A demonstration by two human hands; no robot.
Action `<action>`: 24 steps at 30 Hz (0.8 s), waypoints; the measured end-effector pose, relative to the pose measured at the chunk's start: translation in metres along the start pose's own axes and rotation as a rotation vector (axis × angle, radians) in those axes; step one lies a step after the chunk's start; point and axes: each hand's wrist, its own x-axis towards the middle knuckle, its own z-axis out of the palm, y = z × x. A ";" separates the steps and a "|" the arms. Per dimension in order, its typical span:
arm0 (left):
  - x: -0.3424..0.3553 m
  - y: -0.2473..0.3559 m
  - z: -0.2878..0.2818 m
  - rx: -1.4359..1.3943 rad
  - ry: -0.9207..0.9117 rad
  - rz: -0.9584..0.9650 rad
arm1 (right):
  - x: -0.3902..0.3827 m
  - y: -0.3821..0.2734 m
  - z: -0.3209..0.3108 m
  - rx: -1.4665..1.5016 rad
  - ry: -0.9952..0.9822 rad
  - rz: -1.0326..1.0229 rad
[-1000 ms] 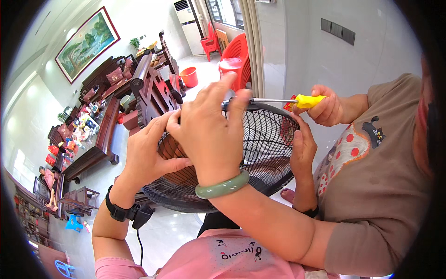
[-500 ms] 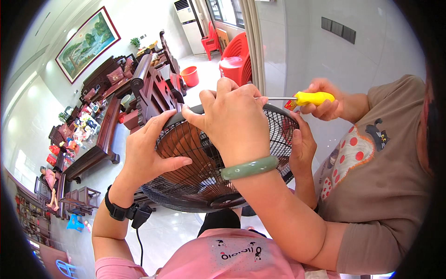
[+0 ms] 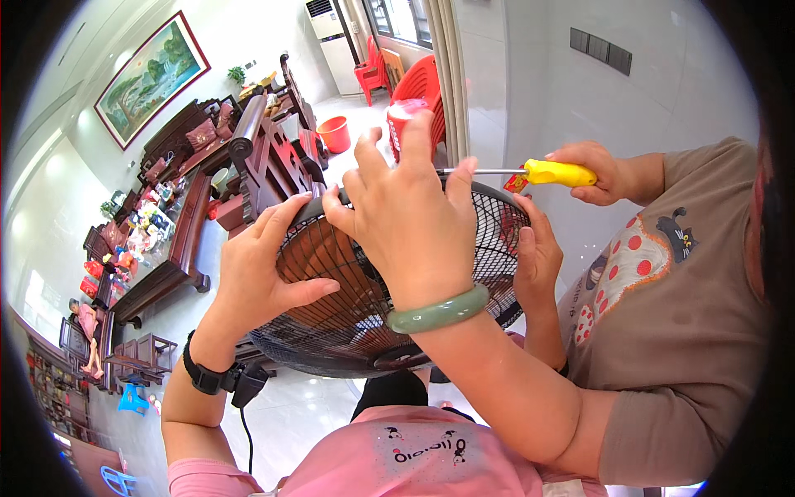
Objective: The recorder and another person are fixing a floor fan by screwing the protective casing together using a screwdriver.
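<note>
A round black fan head with a wire grille and brownish blades is tilted in front of me. My left hand, a black band on its wrist, grips the left rim, fingers over the edge and thumb across the wires. At the right rim, my right hand holds the fan, partly hidden by a co-worker's arm. The co-worker's bangled hand reaches across the grille with fingers spread at the top rim. Their other hand holds a yellow-handled screwdriver, its shaft pointing left; its tip is hidden.
The co-worker in a brown shirt stands close on my right. Dark wooden furniture with a cluttered table fills the left. Farther back are a red bucket and stacked red chairs. A small red-and-yellow item shows beside the screwdriver.
The co-worker's bangled hand has opened, its fingers lifting and spreading from around the top rim. The screwdriver stays nearly in place. Both my hands keep their hold on the fan.
</note>
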 end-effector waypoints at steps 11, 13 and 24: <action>-0.007 -0.002 -0.003 0.019 0.012 0.029 | -0.127 0.066 0.131 1.346 0.451 0.473; -0.011 -0.005 -0.004 0.023 0.005 0.011 | -0.127 0.063 0.129 1.185 0.384 0.458; -0.010 0.009 -0.010 -0.038 0.039 0.007 | 0.008 -0.032 -0.017 0.462 0.126 -0.043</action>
